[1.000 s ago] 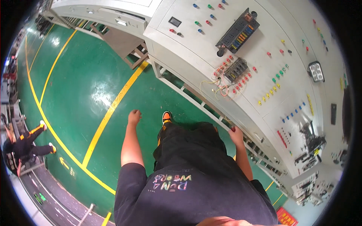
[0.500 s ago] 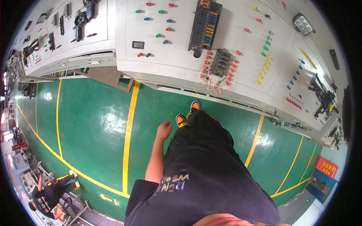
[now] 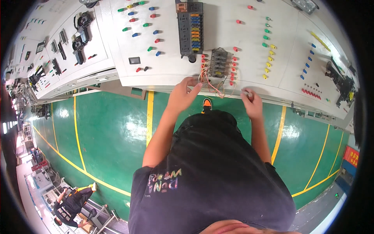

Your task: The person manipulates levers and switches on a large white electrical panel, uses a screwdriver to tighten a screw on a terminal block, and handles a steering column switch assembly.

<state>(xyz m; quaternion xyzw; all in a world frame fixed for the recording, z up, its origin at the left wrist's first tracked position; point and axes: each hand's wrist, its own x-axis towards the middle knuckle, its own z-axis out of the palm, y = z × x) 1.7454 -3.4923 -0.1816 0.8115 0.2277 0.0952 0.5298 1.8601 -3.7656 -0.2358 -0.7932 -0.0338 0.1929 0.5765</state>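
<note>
Loose wires (image 3: pixel 210 85) lie between two hands at the white panel's (image 3: pixel 165 72) near edge

The left hand (image 3: pixel 185 94), half-open beside them, shows no clear grip; the right hand (image 3: pixel 252 102) is curled, its contents (if any) unclear. Following each wire singly, without tugging its neighbours, seems wisest; the tangle by the terminal block (image 3: pixel 219 62) hides where they end

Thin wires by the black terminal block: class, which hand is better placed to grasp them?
Probably the left hand: its thumb and fingertips are right by the thin wires' left edge, while the right hand is farther off, to their right.
</note>
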